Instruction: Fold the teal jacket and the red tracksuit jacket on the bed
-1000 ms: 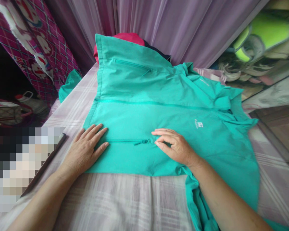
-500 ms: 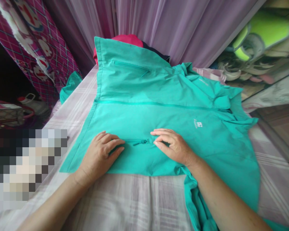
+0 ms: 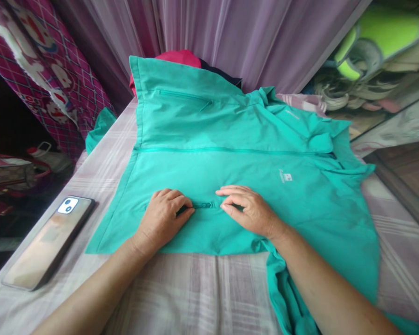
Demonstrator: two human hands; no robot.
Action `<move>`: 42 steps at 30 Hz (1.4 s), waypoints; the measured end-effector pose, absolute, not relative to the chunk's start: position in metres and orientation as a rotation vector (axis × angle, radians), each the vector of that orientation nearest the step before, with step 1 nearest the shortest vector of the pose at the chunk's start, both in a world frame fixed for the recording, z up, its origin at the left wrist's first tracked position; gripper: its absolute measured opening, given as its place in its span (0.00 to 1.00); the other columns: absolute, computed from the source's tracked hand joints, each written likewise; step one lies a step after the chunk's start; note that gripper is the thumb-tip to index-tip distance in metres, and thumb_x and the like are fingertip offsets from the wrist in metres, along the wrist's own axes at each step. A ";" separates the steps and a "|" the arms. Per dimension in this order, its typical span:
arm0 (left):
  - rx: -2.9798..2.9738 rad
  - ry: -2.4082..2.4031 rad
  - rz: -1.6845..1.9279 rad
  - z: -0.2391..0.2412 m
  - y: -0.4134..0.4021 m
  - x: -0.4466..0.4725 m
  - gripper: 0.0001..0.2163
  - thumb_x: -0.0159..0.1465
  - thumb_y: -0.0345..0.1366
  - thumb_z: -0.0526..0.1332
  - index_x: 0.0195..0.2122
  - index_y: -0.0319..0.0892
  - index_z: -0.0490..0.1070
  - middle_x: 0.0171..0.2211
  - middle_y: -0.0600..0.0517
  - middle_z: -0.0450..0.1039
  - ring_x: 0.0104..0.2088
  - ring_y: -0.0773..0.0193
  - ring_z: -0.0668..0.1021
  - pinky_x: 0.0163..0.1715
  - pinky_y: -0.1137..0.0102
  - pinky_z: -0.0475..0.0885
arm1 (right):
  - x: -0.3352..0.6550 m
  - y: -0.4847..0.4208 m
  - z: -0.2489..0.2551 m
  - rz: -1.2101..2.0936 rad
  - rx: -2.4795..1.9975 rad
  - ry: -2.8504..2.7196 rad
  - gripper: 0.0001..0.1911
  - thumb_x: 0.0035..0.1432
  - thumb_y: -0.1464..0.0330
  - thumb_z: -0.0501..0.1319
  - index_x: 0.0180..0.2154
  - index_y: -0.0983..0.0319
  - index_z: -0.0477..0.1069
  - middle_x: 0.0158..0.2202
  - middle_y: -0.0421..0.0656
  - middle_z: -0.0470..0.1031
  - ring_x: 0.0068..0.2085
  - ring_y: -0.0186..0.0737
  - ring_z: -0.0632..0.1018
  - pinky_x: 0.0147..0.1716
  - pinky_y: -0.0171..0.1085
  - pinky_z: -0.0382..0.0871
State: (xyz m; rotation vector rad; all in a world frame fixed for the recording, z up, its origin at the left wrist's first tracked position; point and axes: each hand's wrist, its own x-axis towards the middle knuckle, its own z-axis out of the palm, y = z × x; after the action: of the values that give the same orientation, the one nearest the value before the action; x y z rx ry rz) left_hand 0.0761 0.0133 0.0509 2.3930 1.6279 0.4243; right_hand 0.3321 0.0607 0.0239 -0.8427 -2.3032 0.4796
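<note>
Jacket: green jacket (image 3: pixel 209 125) spread front up on the checked cloth (image 3: pixel 195 293), hem (image 3: pixel 115 218) toward left, collar right.
Left hand (image 3: pixel 164 211): thumb and index pressed together at the pocket zipper (image 3: pixel 203 204), seemingly pinching its pull tab, mostly hidden by fingertips.
Right hand (image 3: pixel 249 209): fingers curved, thumb near index, just past the zipper's collar-side end; can't tell whether fabric is pinched.
Fabric: likely light, soft, a bit slick; probably rucks if pulled unsupported, not fragile.
Zipper: looks stiffer than the cloth, small tab, may slip from fingertips.
Hold points: tab in a fingertip pinch, cloth pressed flat beside the zipper end; hem corners suit lifting.
Phone (image 3: pixel 49 246): left of jacket, apart.
</note>
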 end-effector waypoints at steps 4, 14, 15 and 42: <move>2.368 1.609 0.463 0.048 0.015 0.072 0.09 0.67 0.42 0.59 0.35 0.46 0.76 0.34 0.52 0.77 0.37 0.61 0.76 0.42 0.63 0.68 | 0.332 0.061 0.024 0.492 -0.846 -2.311 0.07 0.61 0.71 0.61 0.31 0.57 0.75 0.46 0.44 0.83 0.50 0.45 0.81 0.51 0.48 0.74; 2.391 1.590 0.452 0.049 0.015 0.069 0.10 0.69 0.42 0.58 0.36 0.45 0.76 0.34 0.51 0.77 0.36 0.61 0.77 0.42 0.63 0.69 | 0.333 0.061 0.024 0.487 -0.856 -2.315 0.07 0.62 0.71 0.61 0.31 0.57 0.75 0.46 0.44 0.83 0.50 0.45 0.81 0.51 0.48 0.75; 2.390 1.586 0.454 0.050 0.015 0.068 0.10 0.69 0.42 0.58 0.35 0.45 0.76 0.34 0.52 0.77 0.36 0.61 0.77 0.42 0.63 0.69 | 0.333 0.061 0.025 0.490 -0.858 -2.315 0.07 0.62 0.70 0.61 0.31 0.57 0.75 0.46 0.44 0.83 0.51 0.45 0.81 0.51 0.48 0.75; 2.337 1.551 0.588 0.045 0.016 0.048 0.16 0.67 0.52 0.58 0.41 0.45 0.75 0.36 0.51 0.79 0.39 0.60 0.78 0.43 0.64 0.72 | 0.333 0.058 0.024 0.446 -0.831 -2.366 0.09 0.63 0.70 0.61 0.43 0.57 0.77 0.50 0.45 0.81 0.54 0.44 0.78 0.53 0.48 0.72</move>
State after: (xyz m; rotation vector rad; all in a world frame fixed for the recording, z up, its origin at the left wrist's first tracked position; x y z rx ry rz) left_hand 0.0480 0.0161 0.0453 2.3374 1.5511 0.5884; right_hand 0.3326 0.0581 0.0236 -0.8306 -2.3662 0.4462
